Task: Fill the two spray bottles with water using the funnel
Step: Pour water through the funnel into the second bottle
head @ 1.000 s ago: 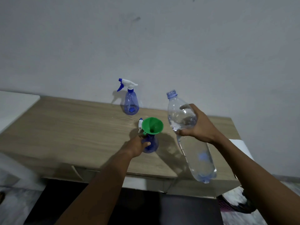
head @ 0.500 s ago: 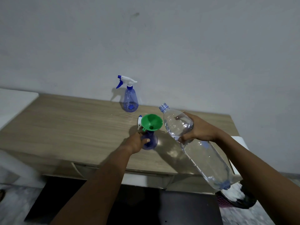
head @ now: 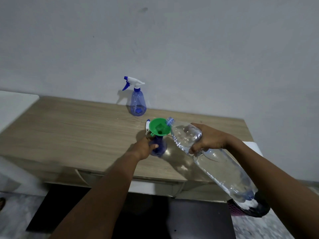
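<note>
Your left hand (head: pixel 144 149) is wrapped around the near blue spray bottle (head: pixel 158 145) on the wooden table (head: pixel 77 133), with the green funnel (head: pixel 159 127) seated in its neck, while your right hand (head: pixel 209 139) is closed on the upper body of the large clear water bottle (head: pixel 215 159), tipped so its open mouth sits at the funnel's rim. Tip too fast and the heavy bottle could glug, overfill the funnel or knock it askew, spilling onto the table. The second spray bottle (head: pixel 137 102), sprayer still on, stands by the wall, well apart.

Left hand (head: pixel 144 147) hides much of the near spray bottle (head: pixel 159 147) (funnel (head: pixel 159 127) covers its neck).
</note>
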A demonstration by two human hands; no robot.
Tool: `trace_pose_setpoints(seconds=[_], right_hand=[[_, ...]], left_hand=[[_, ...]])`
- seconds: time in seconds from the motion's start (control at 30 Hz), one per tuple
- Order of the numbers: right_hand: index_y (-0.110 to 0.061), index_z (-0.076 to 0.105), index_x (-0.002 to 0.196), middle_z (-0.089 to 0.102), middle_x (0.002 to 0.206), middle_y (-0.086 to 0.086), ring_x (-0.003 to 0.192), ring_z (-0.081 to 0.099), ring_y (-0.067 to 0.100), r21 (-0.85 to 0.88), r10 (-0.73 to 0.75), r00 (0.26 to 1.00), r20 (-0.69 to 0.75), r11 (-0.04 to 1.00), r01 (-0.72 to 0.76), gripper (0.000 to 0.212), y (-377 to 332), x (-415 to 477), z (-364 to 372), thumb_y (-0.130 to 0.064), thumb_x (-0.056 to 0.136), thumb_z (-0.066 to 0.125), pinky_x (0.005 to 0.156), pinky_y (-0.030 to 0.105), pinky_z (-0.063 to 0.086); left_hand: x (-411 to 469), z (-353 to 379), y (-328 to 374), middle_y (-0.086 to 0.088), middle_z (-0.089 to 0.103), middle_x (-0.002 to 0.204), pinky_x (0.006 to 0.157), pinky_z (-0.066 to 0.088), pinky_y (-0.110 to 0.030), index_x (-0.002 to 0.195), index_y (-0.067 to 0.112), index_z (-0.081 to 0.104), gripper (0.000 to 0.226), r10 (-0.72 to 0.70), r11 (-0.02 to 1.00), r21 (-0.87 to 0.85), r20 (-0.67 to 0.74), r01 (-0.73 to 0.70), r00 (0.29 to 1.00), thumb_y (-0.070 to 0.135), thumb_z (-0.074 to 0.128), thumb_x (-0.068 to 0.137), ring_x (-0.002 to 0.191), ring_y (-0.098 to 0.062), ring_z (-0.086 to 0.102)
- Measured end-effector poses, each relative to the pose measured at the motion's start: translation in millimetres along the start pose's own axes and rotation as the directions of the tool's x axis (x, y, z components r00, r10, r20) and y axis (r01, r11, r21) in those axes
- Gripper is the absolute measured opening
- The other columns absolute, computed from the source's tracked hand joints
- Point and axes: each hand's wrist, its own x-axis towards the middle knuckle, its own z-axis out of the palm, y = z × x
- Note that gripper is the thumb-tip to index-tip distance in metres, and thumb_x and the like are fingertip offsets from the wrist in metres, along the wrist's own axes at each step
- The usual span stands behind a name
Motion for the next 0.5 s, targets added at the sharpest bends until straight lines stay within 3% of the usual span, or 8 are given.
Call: trace_pose_setpoints(seconds=[0.1,0.3,0.5], right_hand=[[-0.034,0.055,0.125,0.078,0.091,0.011,0.073,0.075,0.022,-0.004,0.009,0.999,0.035,1.000,-0.009,0.068,-1,-1,0,-0.015,0.069,0.088,0.058,0.032,0.054],[-0.037,0.053,0.129,0.078,0.089,0.009,0.074,0.072,0.021,-0.037,0.022,0.996,0.084,0.999,-0.019,0.072,0,0,-3,-0.022,0.068,0.088,0.058,0.032,0.055],[-0.038,0.052,0.130,0.079,0.088,0.008,0.073,0.073,0.021,-0.043,0.036,0.993,0.114,0.999,-0.032,0.072,0,4,-7,-0.023,0.069,0.088,0.059,0.031,0.055]], left_hand=[[2,0,-3,0.007,0.072,0.108,0.099,0.051,-0.047,0.122,0.042,0.059,0.059,0.006,0.999,0.031,-0.013,-0.005,1.000,0.061,0.060,0.066,0.104,-0.020,0.066],[14,2,-15,0.010,0.072,0.109,0.099,0.051,-0.047,0.121,0.050,0.057,0.059,0.027,0.997,0.067,-0.014,-0.026,1.000,0.067,0.058,0.065,0.104,-0.020,0.066],[7,2,-5,0.007,0.073,0.110,0.101,0.049,-0.049,0.123,0.043,0.059,0.066,0.027,0.999,0.039,-0.008,-0.027,1.000,0.064,0.058,0.061,0.106,-0.020,0.066]])
